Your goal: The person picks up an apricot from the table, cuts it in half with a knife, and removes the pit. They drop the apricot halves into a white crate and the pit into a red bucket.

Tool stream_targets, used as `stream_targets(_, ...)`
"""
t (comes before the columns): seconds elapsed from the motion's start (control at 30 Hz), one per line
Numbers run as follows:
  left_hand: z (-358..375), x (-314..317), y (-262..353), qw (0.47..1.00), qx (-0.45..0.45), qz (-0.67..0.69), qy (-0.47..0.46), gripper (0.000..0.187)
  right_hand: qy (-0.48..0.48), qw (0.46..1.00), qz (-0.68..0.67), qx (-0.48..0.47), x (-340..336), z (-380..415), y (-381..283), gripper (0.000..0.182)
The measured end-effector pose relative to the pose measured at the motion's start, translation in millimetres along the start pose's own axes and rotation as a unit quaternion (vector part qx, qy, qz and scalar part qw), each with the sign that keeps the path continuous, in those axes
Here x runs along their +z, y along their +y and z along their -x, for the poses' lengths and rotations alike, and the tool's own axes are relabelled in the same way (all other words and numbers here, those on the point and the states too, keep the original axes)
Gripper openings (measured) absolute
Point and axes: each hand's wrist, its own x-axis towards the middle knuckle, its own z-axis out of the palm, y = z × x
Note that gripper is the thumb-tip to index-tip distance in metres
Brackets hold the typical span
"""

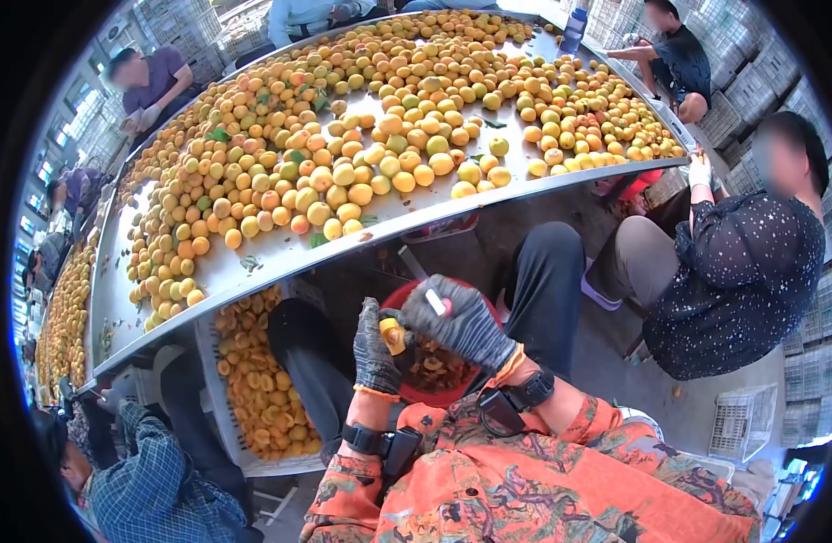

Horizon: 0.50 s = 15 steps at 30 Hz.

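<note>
My left hand (pixel 377 351), in a grey striped glove, is closed around a yellow-orange apricot (pixel 393 337), which looks cut open. Close beside it, my right hand (pixel 461 319), gloved alike, is closed on a small tool with a white and pink handle (pixel 436 301); its working end is hidden. Beneath both hands sits a red basin (pixel 475 380) with brown pits and scraps (pixel 431 369) inside. Left of my legs, a white crate (pixel 218 398) holds many halved apricots (pixel 266 385).
A metal sorting table (pixel 407 210) heaped with whole apricots (pixel 343 172) spans the space ahead. Co-workers sit around it, one at right in a dotted top (pixel 741 271), another at lower left in a checked shirt (pixel 158 475). A white basket (pixel 743 423) stands at right.
</note>
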Motion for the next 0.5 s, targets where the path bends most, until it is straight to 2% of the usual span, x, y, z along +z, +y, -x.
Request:
stream_targets(0.03, 0.8, 9.3, -2.7, 0.989, 0.046, -0.026, 0.140, 0.045, -0.021, 0.996, 0.087, -0.010, 3.6, 6.0, -3.3, 0.017)
stream_targets(0.07, -4.1, 6.5, -5.1, 0.989, 0.045, -0.029, 0.137, 0.045, -0.070, 0.975, 0.209, -0.034, 8.5, 6.3, 6.1, 0.023)
stream_targets(0.13, -18.7, -1.0, -13.1, 0.992, 0.103, -0.038, 0.054, 0.043, -0.041, 0.973, 0.226, 0.027, 11.5, 13.9, -1.2, 0.030)
stream_targets(0.17, -4.9, 13.2, -2.1, 0.985, 0.081, -0.143, 0.042, 0.032, -0.053, 0.976, 0.209, 0.032, 10.1, 14.0, 0.0, 0.036)
stream_targets(0.2, 0.1, 15.7, 4.1, 0.985, 0.082, -0.144, 0.036, 0.032, -0.049, 0.975, 0.213, 0.029, 9.7, 13.5, 4.5, 0.036)
stream_targets(0.23, 4.5, 13.9, 9.7, 0.832, 0.277, -0.480, 0.012, 0.024, -0.088, 0.969, 0.226, 0.050, 10.6, 13.6, 11.7, 0.035)
stream_targets(0.27, 12.0, 18.7, 16.3, 0.533, 0.425, -0.731, -0.012, 0.018, -0.127, 0.960, 0.237, 0.072, 12.8, 14.6, 19.5, 0.034)
stream_targets(0.3, 22.2, 23.7, 21.3, 0.613, 0.356, -0.706, -0.002, 0.020, -0.117, 0.974, 0.189, 0.052, 17.3, 19.8, 27.3, 0.039)
stream_targets(0.33, 24.7, 26.2, 22.3, 0.612, 0.355, -0.706, -0.003, 0.020, -0.116, 0.974, 0.188, 0.053, 21.2, 20.7, 25.2, 0.039)
stream_targets(0.4, 26.6, 29.3, 23.3, 0.669, 0.332, -0.664, 0.035, 0.018, -0.078, 0.986, 0.123, 0.078, 28.5, 18.2, 19.9, 0.037)
stream_targets(0.43, 23.5, 25.9, 21.1, 0.760, 0.311, -0.571, 0.025, 0.014, -0.069, 0.991, 0.109, 0.025, 29.3, 16.3, 19.3, 0.032)
stream_targets(0.47, 26.6, 20.7, 21.1, 0.758, 0.311, -0.572, 0.029, 0.014, -0.071, 0.992, 0.106, 0.023, 26.9, 13.6, 19.1, 0.032)
stream_targets(0.5, 31.9, 13.9, 20.3, 0.777, 0.311, -0.546, 0.039, 0.013, -0.146, 0.972, 0.177, 0.057, 21.3, 10.5, 19.3, 0.030)
